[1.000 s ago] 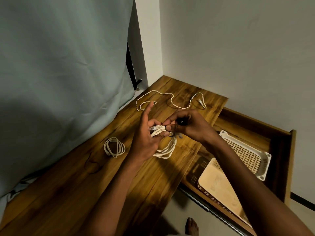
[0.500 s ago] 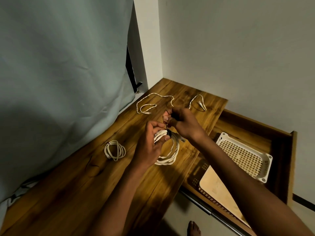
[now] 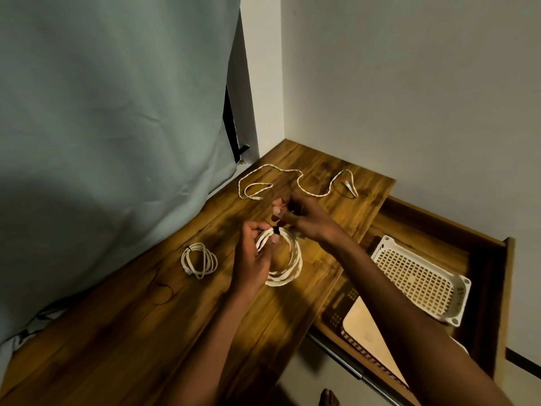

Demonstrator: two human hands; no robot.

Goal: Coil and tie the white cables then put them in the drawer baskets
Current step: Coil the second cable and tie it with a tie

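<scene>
A coiled white cable (image 3: 288,268) hangs over the wooden desk (image 3: 175,332), with a black tie (image 3: 276,230) wrapped round its top. My left hand (image 3: 254,259) grips the coil beside the tie. Just above, my right hand (image 3: 304,218) pinches the loose end of the black tie. A smaller tied coil (image 3: 199,260) lies on the desk to the left. An uncoiled white cable (image 3: 295,183) sprawls at the desk's far end. In the open drawer (image 3: 494,259) on the right sits a white perforated basket (image 3: 418,278).
A second basket (image 3: 369,344) with a pale flat bottom sits nearer in the drawer, partly under my right forearm. A grey curtain (image 3: 117,142) hangs along the desk's left side. White walls close the corner behind. A bare foot (image 3: 329,398) shows on the floor below.
The coil has dropped lower and opened into a rounder loop. My right hand has risen above it, drawing the black tie's end upward. My left forefinger has curled back onto the coil.
</scene>
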